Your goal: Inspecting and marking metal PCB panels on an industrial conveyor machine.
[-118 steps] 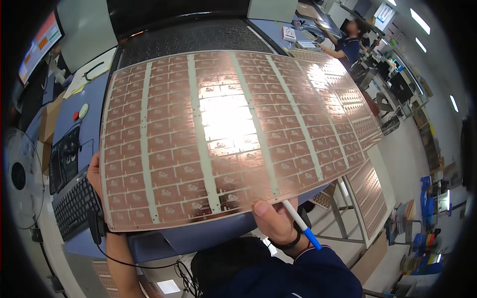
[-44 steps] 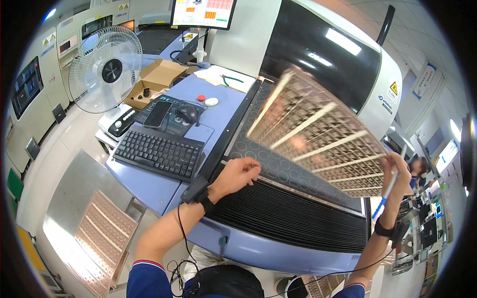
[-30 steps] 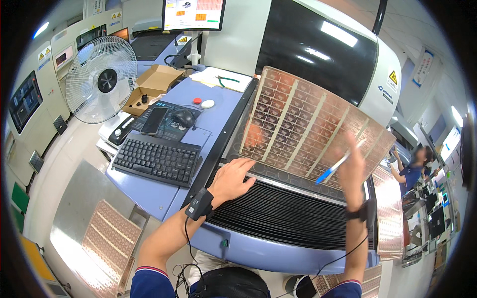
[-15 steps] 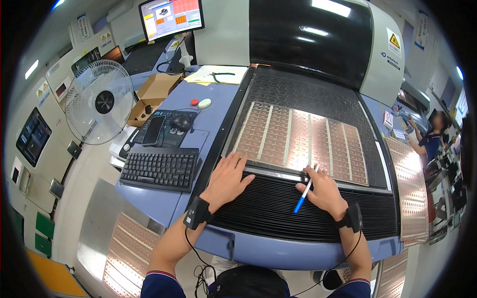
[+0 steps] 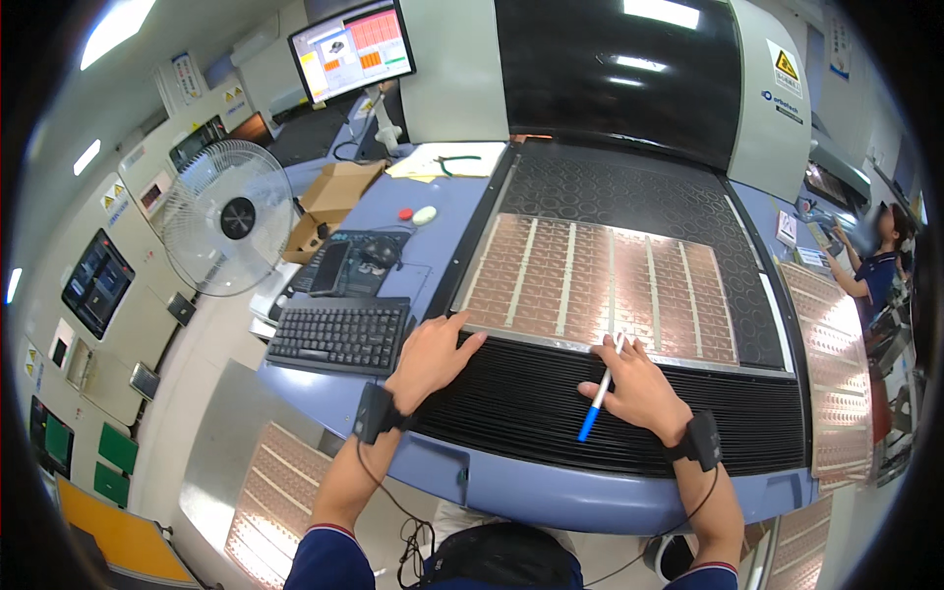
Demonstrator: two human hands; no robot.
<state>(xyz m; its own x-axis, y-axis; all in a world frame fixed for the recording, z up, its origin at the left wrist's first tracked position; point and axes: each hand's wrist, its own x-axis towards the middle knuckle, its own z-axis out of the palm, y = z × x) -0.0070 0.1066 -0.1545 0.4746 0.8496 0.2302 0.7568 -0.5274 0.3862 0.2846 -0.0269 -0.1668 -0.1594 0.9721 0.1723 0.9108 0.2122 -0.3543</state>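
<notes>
**A:** So nearest the person, both hands sit on the black ribbed strip [image 5: 551, 393] at the front of the machine. The left hand [image 5: 430, 356] is spread flat, fingertips just touching the near left corner of the copper sheet [image 5: 600, 285]. My guess is it's flat like that to steady the corner without creasing it.

**B:** And the right hand [image 5: 637, 385]?

**A:** Also resting palm down at the sheet's near edge, but it's got a blue and white pen [image 5: 600, 398] tucked between the fingers, tip pointing back toward the person. Looks parked there so the fingertips stay free for the sheet. Both wrists have black straps with cords hanging down.

**B:** Where's the sheet exactly?

**A:** Lying flat on the dark patterned bed [image 5: 639, 197] of the machine, roughly centred, its near edge right along the ribbed strip. There's bare bed on the left, right and far sides, so it has room to slide. Beyond that the machine's dark hood [image 5: 619, 69] closes things off.

**B:** Anything crowding the sides?

**A:** To the left on the blue bench [image 5: 433, 246] there's a keyboard [image 5: 339, 336], well apart from the sheet. A fan [image 5: 231, 228] stands further left, and a monitor [image 5: 351, 49] at the back. More copper sheets are stacked off to the right [image 5: 841, 364], apart from the bed.
</notes>
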